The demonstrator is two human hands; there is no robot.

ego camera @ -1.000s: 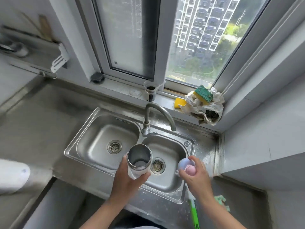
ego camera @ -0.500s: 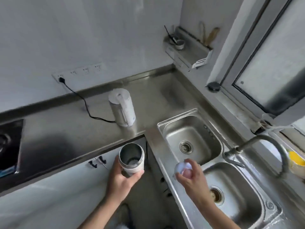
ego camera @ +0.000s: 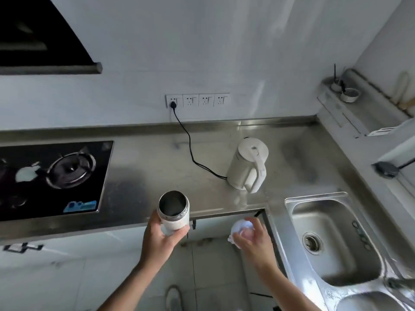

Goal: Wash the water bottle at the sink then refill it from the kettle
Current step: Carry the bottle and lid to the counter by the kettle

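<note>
My left hand (ego camera: 160, 237) grips the water bottle (ego camera: 173, 212), a white steel-lined flask held upright with its mouth open, just over the front edge of the steel counter (ego camera: 157, 176). My right hand (ego camera: 249, 235) holds the bottle's round white and pink lid (ego camera: 242, 226) in front of the counter, left of the sink (ego camera: 332, 234). The white electric kettle (ego camera: 248, 167) stands on the counter beyond both hands, lid closed, handle facing me. Its black cord (ego camera: 190, 151) runs to a wall socket.
A black gas hob (ego camera: 51, 176) fills the counter's left part. The double sink lies at the right, with the tap's base (ego camera: 399, 286) near the lower right corner. A wall shelf (ego camera: 359, 108) with small cups hangs at the upper right. A range hood (ego camera: 40, 37) is at the upper left.
The view has swung left from the sink and window to the counter with the kettle. Both hands have come away from the sink basin, still holding the bottle and the lid.
</note>
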